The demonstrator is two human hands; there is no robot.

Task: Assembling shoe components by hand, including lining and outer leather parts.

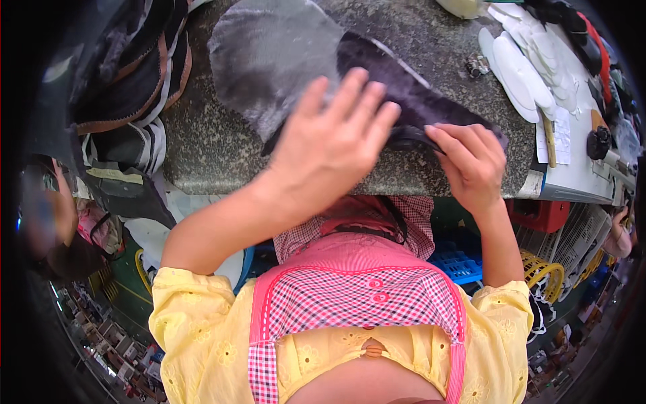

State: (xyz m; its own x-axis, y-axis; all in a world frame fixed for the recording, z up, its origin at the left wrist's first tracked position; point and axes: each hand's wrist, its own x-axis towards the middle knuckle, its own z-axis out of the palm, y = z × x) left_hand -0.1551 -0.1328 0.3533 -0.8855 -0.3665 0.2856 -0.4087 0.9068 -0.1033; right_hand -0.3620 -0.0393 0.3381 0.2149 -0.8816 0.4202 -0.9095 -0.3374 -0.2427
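A grey plush fabric piece (269,57) lies on the speckled worktop in front of me, and a dark, narrow plush piece (373,64) runs from it toward the right. My left hand (330,138) is over the place where the two meet, its fingers stretched out and slightly blurred. Whether its palm presses on the fabric I cannot tell. With thumb and fingers together, my right hand (471,158) grips the near edge of the dark piece close to its right end. Part of the fabric is hidden under my left hand.
Stacked dark pieces with brown edging (134,87) stand at the left of the worktop (215,161). White insole-shaped pieces (518,74) lie at the right, near a wooden-handled tool (550,138) on paper. Below sit a red box (538,214) and a blue crate (457,262).
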